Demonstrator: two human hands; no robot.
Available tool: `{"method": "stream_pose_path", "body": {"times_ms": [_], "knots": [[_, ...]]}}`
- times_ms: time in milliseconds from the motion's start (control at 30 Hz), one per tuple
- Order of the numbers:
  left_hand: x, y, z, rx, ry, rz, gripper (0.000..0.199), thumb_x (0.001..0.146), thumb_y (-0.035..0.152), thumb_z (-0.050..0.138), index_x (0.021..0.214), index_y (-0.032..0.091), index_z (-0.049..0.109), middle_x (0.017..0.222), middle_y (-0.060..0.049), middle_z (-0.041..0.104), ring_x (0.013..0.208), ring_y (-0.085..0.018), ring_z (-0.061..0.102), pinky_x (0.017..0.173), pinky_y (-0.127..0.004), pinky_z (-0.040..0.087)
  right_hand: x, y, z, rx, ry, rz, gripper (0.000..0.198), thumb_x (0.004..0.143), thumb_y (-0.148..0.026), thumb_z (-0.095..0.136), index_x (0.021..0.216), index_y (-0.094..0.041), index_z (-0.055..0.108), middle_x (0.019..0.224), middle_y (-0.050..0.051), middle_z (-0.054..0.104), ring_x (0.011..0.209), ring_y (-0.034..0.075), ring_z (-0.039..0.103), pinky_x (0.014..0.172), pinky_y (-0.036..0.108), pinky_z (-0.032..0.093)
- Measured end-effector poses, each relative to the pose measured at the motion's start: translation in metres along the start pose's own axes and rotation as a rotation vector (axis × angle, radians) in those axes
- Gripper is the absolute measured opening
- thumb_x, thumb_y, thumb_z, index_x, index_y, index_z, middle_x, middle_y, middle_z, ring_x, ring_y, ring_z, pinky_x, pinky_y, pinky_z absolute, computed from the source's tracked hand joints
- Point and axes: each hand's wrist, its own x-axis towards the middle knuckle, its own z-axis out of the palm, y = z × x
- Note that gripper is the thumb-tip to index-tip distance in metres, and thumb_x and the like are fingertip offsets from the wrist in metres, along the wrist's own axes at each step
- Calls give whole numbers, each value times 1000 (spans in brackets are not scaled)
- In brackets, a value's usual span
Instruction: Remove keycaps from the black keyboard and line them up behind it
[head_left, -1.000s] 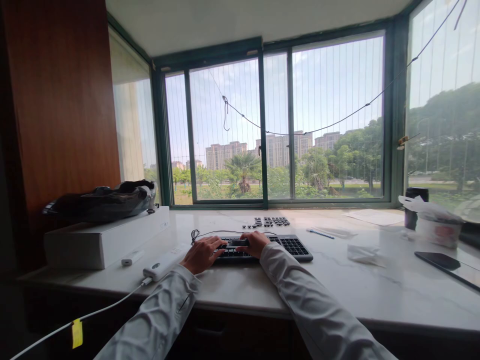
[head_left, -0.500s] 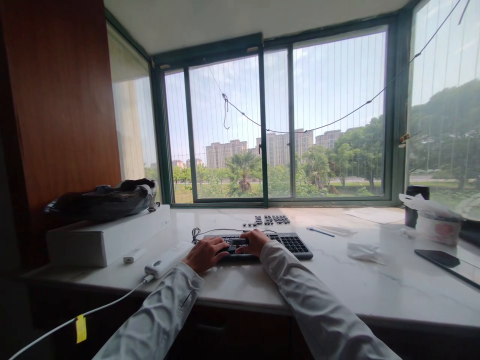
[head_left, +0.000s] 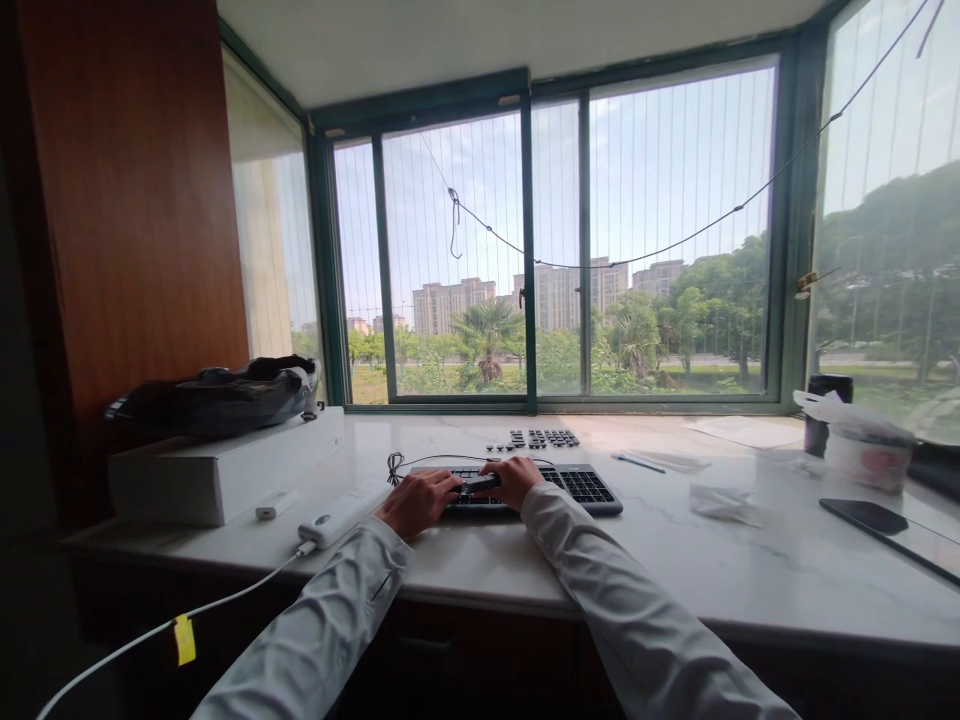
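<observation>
Keyboard [head_left: 525,488] on desk [head_left: 675,560]: your left hand [head_left: 415,500] and right hand [head_left: 512,482] pinch small dark tool [head_left: 477,484] over keys; keycap pulling in hand; lift straight.

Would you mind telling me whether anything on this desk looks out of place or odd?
Yes: loose keycaps lie in rows on the desk behind the keyboard, off the board. Both hands, left and right, hold a dark piece over the keys. Whether the keyboard has gaps cannot be told.
</observation>
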Motion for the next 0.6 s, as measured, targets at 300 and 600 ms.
{"method": "stream_pose_path", "body": {"times_ms": [300, 600], "knots": [[14, 5, -1, -8, -9, 5, 24, 92, 25, 49, 112, 21, 61, 98, -6, 64, 89, -20, 61, 84, -34, 47, -8, -6, -12, -62, -3, 38, 42, 82, -61, 55, 110, -34, 69, 89, 6, 73, 86, 24, 67, 77, 32, 45], [48, 21, 7, -84, 8, -7, 18, 93, 23, 52, 106, 23, 64, 100, -4, 68, 93, -19, 63, 86, -33, 46, -27, 23, -36, -119, -37, -7, 33, 83, -34, 57, 115, -32, 67, 89, 7, 72, 92, 25, 66, 83, 34, 42]]}}
